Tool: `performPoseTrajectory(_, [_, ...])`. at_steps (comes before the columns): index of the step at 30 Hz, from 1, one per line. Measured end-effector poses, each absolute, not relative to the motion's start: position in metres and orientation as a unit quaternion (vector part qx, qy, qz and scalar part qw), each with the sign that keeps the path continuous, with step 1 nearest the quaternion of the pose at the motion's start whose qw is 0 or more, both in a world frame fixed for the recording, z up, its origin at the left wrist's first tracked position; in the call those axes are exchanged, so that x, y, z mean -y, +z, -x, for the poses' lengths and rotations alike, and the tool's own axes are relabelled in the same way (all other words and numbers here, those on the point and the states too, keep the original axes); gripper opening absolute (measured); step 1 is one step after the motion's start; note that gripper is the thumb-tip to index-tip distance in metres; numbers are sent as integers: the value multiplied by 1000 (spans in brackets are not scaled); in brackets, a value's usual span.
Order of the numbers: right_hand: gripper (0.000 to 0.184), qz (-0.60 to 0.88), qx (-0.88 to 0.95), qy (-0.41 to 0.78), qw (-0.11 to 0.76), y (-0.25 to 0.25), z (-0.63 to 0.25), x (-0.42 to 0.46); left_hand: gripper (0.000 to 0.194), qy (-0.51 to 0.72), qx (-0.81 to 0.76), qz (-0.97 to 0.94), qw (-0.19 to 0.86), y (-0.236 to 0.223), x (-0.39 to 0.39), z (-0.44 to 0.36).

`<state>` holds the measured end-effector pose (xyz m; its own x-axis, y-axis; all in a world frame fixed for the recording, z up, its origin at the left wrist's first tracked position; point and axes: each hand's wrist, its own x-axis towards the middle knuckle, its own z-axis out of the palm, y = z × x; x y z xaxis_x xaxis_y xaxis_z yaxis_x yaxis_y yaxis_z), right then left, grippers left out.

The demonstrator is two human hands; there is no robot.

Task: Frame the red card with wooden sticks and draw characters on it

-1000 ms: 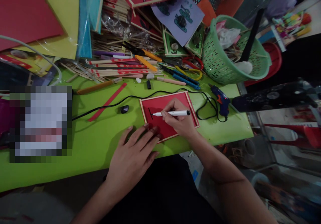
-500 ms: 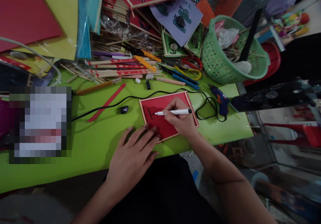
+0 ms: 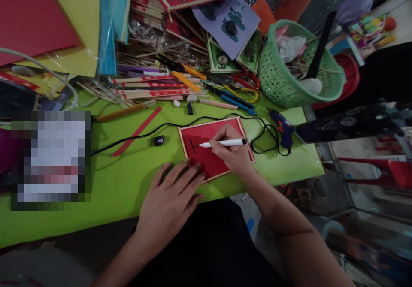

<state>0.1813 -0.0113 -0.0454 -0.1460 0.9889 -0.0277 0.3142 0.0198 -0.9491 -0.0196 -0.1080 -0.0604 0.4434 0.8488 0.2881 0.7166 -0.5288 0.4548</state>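
Observation:
A red card panel [image 3: 206, 160] edged with thin wooden sticks lies on the green table [image 3: 122, 188]. My right hand [image 3: 232, 152] grips a white marker [image 3: 230, 143] with a black end, its tip at the panel's left part. Black lines shaped like a sideways T are drawn there. My left hand [image 3: 172, 190] lies flat with fingers spread, fingertips resting on the panel's lower left corner. The marker's black cap [image 3: 190, 109] sits above the panel. To the left is a small dark stone [image 3: 159, 140].
A black cord [image 3: 144, 133] crosses behind the panel near a blue glue gun [image 3: 283, 130]. A green basket [image 3: 289, 81] stands at the back right. Scissors [image 3: 246, 94], a yellow-orange cutter [image 3: 186, 81], wooden sticks and decorated panels crowd the back. A red strip [image 3: 137, 132] lies left.
The marker has shifted very slightly to the right. Both hands otherwise stay in place, and the drawn lines look the same.

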Motion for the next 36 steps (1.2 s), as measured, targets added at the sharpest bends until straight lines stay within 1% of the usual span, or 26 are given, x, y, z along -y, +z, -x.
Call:
performPoseTrajectory(10, [19,548,616,437,359,-47,-183,11,38,241,-472,-835,148,-61,108,19])
performPoseTrajectory(16, [21,550,625,432,348,-50,-186,11,38,242,-466,-840,138,-61,108,19])
performPoseTrajectory(36, [20,541,621,445,353,-50,-187,11,36,241,-462,-843,133,-61,108,19])
